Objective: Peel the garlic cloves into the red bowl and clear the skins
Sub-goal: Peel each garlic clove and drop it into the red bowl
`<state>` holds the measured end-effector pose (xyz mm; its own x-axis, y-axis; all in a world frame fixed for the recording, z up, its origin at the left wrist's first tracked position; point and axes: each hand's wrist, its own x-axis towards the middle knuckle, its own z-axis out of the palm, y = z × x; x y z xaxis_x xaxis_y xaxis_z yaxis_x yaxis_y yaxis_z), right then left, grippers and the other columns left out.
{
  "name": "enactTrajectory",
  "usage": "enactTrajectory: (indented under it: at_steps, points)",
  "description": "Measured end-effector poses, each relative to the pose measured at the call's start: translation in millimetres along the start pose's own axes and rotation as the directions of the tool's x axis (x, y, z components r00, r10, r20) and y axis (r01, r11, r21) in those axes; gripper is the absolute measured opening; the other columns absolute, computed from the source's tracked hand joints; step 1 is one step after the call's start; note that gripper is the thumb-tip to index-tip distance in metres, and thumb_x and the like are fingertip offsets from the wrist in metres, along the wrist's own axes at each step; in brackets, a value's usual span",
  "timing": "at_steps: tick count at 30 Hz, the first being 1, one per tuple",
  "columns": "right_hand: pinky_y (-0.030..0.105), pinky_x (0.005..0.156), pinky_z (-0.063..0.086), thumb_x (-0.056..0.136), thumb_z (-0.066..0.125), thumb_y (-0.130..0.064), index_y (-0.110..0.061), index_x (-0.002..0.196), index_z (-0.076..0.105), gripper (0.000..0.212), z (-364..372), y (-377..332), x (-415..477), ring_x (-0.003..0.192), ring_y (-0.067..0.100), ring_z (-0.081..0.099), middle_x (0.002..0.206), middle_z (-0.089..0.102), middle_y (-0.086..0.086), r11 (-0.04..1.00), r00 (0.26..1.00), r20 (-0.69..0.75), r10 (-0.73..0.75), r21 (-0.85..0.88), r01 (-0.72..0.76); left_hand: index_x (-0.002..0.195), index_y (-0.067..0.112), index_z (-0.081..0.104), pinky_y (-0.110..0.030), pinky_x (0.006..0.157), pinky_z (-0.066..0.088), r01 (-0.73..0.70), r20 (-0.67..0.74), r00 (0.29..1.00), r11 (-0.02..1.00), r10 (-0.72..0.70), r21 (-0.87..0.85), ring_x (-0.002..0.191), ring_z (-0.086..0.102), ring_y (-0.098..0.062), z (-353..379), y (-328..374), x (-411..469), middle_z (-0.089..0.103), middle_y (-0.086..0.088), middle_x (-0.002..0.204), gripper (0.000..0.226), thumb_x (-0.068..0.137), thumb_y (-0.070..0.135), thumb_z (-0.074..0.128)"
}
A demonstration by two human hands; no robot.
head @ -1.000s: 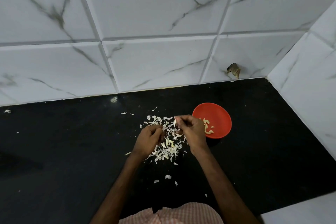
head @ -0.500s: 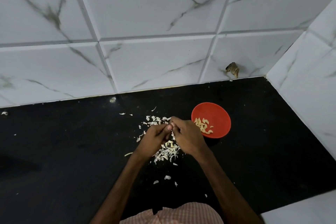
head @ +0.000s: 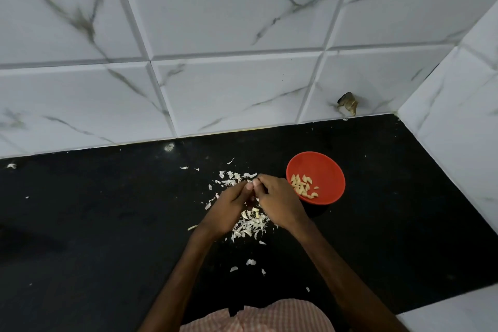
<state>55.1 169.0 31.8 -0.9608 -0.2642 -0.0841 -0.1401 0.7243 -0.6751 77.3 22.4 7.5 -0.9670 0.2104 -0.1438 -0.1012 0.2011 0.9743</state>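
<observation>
Roughly a dozen peeled cloves (head: pixel 303 187) sit in the red bowl (head: pixel 330 170). The left hand (head: pixel 229 209) and right hand (head: pixel 281 205) together pinch seemingly another clove, and skins (head: pixel 250 225) litter the mid-surface (head: pixel 107 224), uncleared.

Cloves (head: pixel 303 186) in bowl (head: pixel 332 167); bowl right of skins (head: pixel 252 225) on counter (head: pixel 107 224)

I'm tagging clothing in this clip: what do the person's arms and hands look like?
The left forearm and right forearm are bare, no sleeves in view. The left hand and right hand wear no gloves; no watch or ring shows. A pink-and-white checked garment shows at the bottom.
</observation>
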Motion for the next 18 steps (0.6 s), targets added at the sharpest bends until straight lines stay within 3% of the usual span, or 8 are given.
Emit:
enactTrajectory:
  at_steps: [2, 4, 6, 9, 13, 16, 18]
  points:
    - [0.035, 0.068, 0.055, 0.108, 0.037, -0.041, -0.013, 0.097, 0.067, 0.042, 1, -2, -2, 0.069, 0.014, 0.067, 0.080, 0.070, -0.001, 0.979, 0.995, -0.020, -0.095, -0.183, 0.090, 0.082, 0.013, 0.058, -0.012, 0.050, 0.034, 0.068, 0.024, 0.998, 0.990, -0.066, -0.120, 0.051, 0.042, 0.001, 2, 2, -1, 0.054, 0.012, 0.062, 0.042, 0.111, 0.027, 0.032]
    - [0.033, 0.068, 0.055, 0.108, 0.034, -0.043, -0.015, 0.095, 0.066, 0.044, 4, 0, -5, 0.070, 0.014, 0.067, 0.080, 0.070, -0.002, 0.948, 0.992, -0.033, -0.119, -0.300, 0.104, 0.083, 0.011, 0.058, -0.013, 0.050, 0.033, 0.076, 0.043, 0.997, 0.990, -0.071, -0.120, 0.053, 0.041, 0.000, 2, 0, 0, 0.054, 0.012, 0.063, 0.041, 0.111, 0.024, 0.031]
    - [0.032, 0.067, 0.053, 0.107, 0.035, -0.044, -0.018, 0.091, 0.068, 0.045, 10, 2, -8, 0.066, 0.012, 0.065, 0.074, 0.069, -0.005, 0.968, 0.998, -0.055, -0.043, -0.250, 0.028, 0.082, 0.012, 0.057, -0.019, 0.057, 0.035, 0.036, 0.019, 0.999, 0.999, -0.036, -0.015, 0.058, 0.042, -0.003, 4, -5, 1, 0.052, 0.010, 0.066, 0.038, 0.110, 0.023, 0.035]
    - [0.031, 0.064, 0.047, 0.107, 0.036, -0.046, -0.023, 0.087, 0.073, 0.048, 18, 3, -2, 0.064, 0.008, 0.062, 0.066, 0.065, -0.008, 0.988, 0.988, -0.034, 0.149, -0.039, -0.150, 0.076, 0.020, 0.054, -0.031, 0.064, 0.040, 0.012, -0.128, 0.992, 0.997, -0.002, 0.081, 0.062, 0.045, -0.007, 12, -15, 1, 0.051, 0.011, 0.066, 0.036, 0.109, 0.027, 0.040]
    - [0.030, 0.065, 0.036, 0.108, 0.039, -0.041, -0.021, 0.062, 0.060, 0.054, 19, 0, 12, 0.057, 0.009, 0.052, 0.056, 0.054, -0.007, 0.970, 0.972, 0.026, 0.233, 0.070, -0.234, 0.083, 0.022, 0.056, -0.036, 0.064, 0.042, 0.022, -0.200, 0.979, 0.971, 0.026, 0.238, 0.062, 0.049, -0.005, 16, -28, -2, 0.056, 0.010, 0.069, 0.032, 0.108, 0.034, 0.040]
    - [0.033, 0.065, 0.045, 0.108, 0.036, -0.044, -0.015, 0.073, 0.064, 0.054, 23, -1, 10, 0.064, 0.016, 0.061, 0.065, 0.064, -0.002, 0.983, 0.989, -0.049, 0.142, -0.110, -0.147, 0.084, 0.007, 0.062, -0.034, 0.063, 0.040, 0.025, -0.243, 0.970, 0.999, -0.014, 0.043, 0.065, 0.049, -0.011, 19, -26, 0, 0.057, 0.001, 0.069, 0.038, 0.108, 0.029, 0.042]
    - [0.035, 0.066, 0.051, 0.107, 0.036, -0.043, -0.016, 0.086, 0.069, 0.048, 25, 0, 4, 0.070, 0.021, 0.067, 0.074, 0.070, 0.002, 0.960, 0.989, -0.149, 0.015, -0.273, -0.056, 0.075, 0.012, 0.066, -0.028, 0.053, 0.036, 0.035, -0.226, 0.971, 0.983, -0.076, -0.180, 0.057, 0.042, -0.013, 25, -19, -4, 0.050, -0.001, 0.061, 0.043, 0.109, 0.024, 0.042]
